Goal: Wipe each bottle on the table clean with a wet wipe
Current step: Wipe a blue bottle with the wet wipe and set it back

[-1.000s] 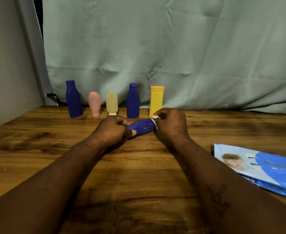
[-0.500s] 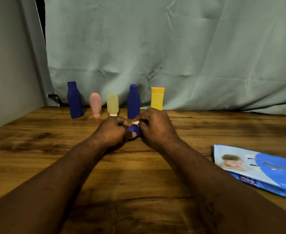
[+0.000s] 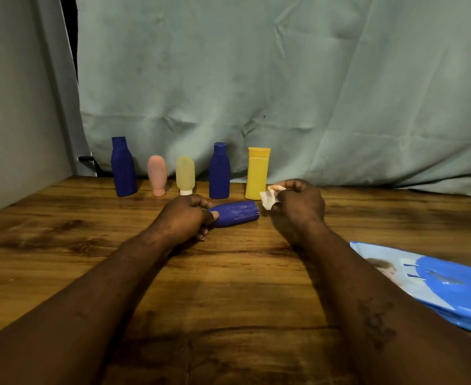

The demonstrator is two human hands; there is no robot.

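My left hand (image 3: pixel 185 218) grips the neck end of a dark blue bottle (image 3: pixel 238 213), held lying sideways just above the wooden table (image 3: pixel 228 273) with its base pointing right. Wet streaks show on its side. My right hand (image 3: pixel 298 207) pinches a small crumpled white wet wipe (image 3: pixel 269 198), just off the bottle's base and apart from it. Along the back stand a tall blue bottle (image 3: pixel 123 170), a pink tube (image 3: pixel 157 175), a pale yellow tube (image 3: pixel 185 175), another blue bottle (image 3: pixel 219 172) and a yellow bottle (image 3: pixel 256 173).
A blue pack of wet wipes (image 3: pixel 445 284) lies flat at the right edge of the table. A pale green cloth (image 3: pixel 284 93) hangs behind the row of bottles, and a grey wall (image 3: pixel 15 107) closes the left side.
My right hand slid the wipe left along the bottle up to my left hand, then back right and off the base. The bottle's side now shows in full.
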